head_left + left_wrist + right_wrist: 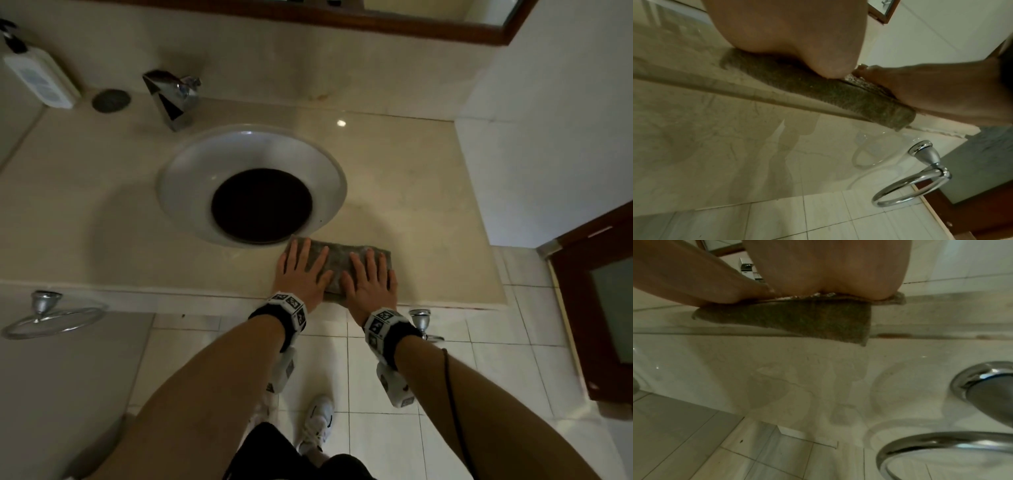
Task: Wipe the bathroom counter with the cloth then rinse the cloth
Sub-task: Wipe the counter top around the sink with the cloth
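Here I see both hands, left hand (301, 270) and right hand (368, 281), pressing flat with straight fingers on the folded grey cloth (339, 260) (its near edge overhanging) at the counter (428, 205) front.

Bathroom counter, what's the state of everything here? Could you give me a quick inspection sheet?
Surface: beige stone counter, glossy, with a round white sink set in it.
Job's things: grey cloth folded flat at the counter's front edge, overhanging it slightly; faucet behind the sink.
Clutter: pump bottle and a dark round disc at the back left.
Hands: left hand and right hand both press flat on the cloth.
Cables: thin dark cord along the right forearm.
Surroundings: two chrome towel rings below the counter, tiled floor, wood-framed mirror.
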The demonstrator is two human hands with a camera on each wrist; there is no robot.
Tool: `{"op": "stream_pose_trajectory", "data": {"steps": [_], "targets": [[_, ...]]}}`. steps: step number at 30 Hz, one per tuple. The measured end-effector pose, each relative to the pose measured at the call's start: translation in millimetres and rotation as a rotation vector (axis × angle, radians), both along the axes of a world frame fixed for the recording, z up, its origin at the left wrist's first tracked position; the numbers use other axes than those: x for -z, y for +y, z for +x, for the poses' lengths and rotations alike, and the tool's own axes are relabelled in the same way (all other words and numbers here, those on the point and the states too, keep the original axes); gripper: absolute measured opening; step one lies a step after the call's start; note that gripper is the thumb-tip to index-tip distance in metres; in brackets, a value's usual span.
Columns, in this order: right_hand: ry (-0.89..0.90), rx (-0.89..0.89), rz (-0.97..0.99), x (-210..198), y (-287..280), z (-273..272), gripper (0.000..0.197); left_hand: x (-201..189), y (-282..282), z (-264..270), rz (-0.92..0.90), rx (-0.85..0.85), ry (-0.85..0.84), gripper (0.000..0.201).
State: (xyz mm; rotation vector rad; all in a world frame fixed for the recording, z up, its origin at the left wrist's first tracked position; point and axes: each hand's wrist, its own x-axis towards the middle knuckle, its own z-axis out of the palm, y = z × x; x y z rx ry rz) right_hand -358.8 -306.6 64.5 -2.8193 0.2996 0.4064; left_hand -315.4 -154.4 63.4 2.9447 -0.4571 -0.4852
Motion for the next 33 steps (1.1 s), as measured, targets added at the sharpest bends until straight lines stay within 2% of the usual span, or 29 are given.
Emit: {"op": "stream_pose_trajectory", "data": {"steps": [4,14,17,21,33], "targets": [[0.026,0.028,-0.052,-2.8,24.0,8.7,0.064,-0.8,12.3,3.0,-0.025,-0.067,0.014,0.058],[0.027,-0.183,-0.066,-5.7,124.2,53.1,0.062,1.3,120.4,27.6,-0.023,-0.225,0.006,0.059],[0.020,-0.233,-0.091,-2.9,132.7,70.9,0.061,4.5,131.2,35.0,0.010,-0.235,-0.045,0.060],[0.033,-0.244,-0.130,-0.8,107.1,79.4,0.061,3.9,103.3,43.0,-0.016,-0.260,-0.016,0.059],[0.032,-0.098,-0.080,-3.0,-26.3,83.3,0.061,6.0,-35.2,60.8,-0.041,-0.152,0.014,0.060]]}}
